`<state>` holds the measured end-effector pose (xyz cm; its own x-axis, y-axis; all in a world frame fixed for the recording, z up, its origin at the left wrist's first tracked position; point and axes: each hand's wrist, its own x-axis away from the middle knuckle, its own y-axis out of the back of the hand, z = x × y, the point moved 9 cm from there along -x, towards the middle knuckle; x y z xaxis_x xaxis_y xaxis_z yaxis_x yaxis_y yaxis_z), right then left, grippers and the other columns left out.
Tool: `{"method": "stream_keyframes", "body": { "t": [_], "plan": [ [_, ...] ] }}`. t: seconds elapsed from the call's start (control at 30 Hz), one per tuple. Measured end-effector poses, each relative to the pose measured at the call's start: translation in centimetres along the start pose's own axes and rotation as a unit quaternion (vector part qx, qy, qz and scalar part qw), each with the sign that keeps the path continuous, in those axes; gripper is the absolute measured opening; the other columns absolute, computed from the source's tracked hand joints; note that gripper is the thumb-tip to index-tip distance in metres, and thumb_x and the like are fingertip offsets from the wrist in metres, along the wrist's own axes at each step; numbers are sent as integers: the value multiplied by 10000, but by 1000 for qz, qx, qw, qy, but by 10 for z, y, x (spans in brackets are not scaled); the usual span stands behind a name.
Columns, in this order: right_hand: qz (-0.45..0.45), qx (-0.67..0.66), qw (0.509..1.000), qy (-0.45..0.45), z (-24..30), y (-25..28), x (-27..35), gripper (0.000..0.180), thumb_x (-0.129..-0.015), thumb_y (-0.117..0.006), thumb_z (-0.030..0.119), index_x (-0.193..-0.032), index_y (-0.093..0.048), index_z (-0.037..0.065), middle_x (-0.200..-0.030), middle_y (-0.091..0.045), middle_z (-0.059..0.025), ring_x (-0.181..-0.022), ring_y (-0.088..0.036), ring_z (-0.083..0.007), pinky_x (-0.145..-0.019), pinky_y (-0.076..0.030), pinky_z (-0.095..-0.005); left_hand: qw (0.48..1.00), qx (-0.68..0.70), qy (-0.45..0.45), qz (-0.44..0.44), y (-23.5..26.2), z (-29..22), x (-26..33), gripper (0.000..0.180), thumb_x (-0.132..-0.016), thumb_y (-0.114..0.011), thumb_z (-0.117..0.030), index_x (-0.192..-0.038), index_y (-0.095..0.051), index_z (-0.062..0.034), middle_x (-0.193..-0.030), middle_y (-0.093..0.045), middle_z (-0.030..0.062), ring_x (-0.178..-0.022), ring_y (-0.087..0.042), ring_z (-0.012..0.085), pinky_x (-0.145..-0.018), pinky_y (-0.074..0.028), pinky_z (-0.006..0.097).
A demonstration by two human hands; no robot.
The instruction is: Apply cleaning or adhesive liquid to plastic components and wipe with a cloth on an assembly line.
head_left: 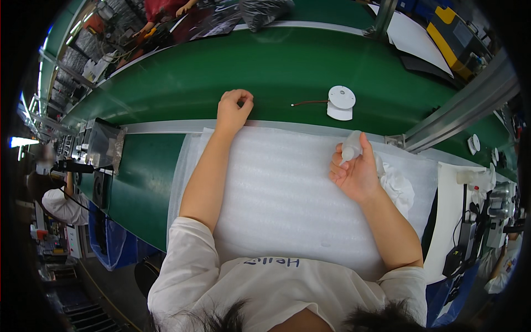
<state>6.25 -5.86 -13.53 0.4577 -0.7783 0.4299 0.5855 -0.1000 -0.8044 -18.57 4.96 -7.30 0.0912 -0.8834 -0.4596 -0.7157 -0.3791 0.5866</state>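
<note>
The translucent squeeze bottle is already off the surface, wrapped in the fingers of the right hand above the white foam sheet, its narrow tip slanting down toward the person. Beyond it, on the green belt, sits a white round part with a thin reddish lead; bottle and part are apart, so at this moment nothing seems to be going onto it, and I cannot tell whether anything has. The left hand is over the belt's near edge, fingers curled toward the thumb; whether they pinch something I cannot tell. Crumpled white tissue lies beside the right wrist.
</note>
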Motion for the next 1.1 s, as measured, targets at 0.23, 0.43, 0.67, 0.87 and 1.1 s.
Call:
{"method": "stream_keyframes", "body": {
  "t": [0.23, 0.43, 0.67, 0.87, 1.1],
  "plan": [
    [-67, -48, 996, 33, 5, 20, 4, 538, -794, -413, 601, -798, -493, 69, -545, -372, 2, -495, -344, -119, -492, -301, -240, 858, 491, -121, 90, 79, -189, 41, 77, -809, -504, -68, -782, -555, -16, -762, -542, 68, -730, -497, 135, -683, -384, 222],
    [11, -8, 1000, 20, 0, -4, -7, 506, -823, -383, 565, -786, -514, 78, -543, -382, -4, -492, -342, -117, -479, -300, -243, 733, 654, -105, -158, 120, -250, 108, 120, -839, -462, -135, -721, -476, -114, -655, -477, 13, -622, -449, 145, -541, -354, 253],
    [40, -7, 999, 25, 0, -5, -10, 495, -827, -382, 556, -788, -515, 80, -544, -349, 2, -500, -315, -119, -484, -271, -248, 683, 722, -107, 32, 106, -241, 94, 140, -809, -521, -191, -760, -508, -60, -711, -500, 70, -639, -477, 180, -579, -378, 285],
    [38, -2, 999, 23, -6, -5, -11, 496, -832, -378, 548, -793, -519, 75, -540, -335, 3, -493, -304, -117, -479, -262, -250, 612, 755, -135, 191, 94, -250, 96, 227, -784, -572, -239, -793, -537, -15, -760, -519, 118, -653, -502, 210, -612, -398, 312],
    [19, 1, 999, 33, -7, -6, -12, 501, -840, -366, 543, -797, -521, 69, -542, -348, -7, -486, -315, -123, -479, -270, -252, 489, 762, -159, 394, 81, -263, 103, 348, -755, -631, -295, -832, -569, 39, -816, -542, 174, -670, -531, 246, -650, -422, 345]
  ]
}}
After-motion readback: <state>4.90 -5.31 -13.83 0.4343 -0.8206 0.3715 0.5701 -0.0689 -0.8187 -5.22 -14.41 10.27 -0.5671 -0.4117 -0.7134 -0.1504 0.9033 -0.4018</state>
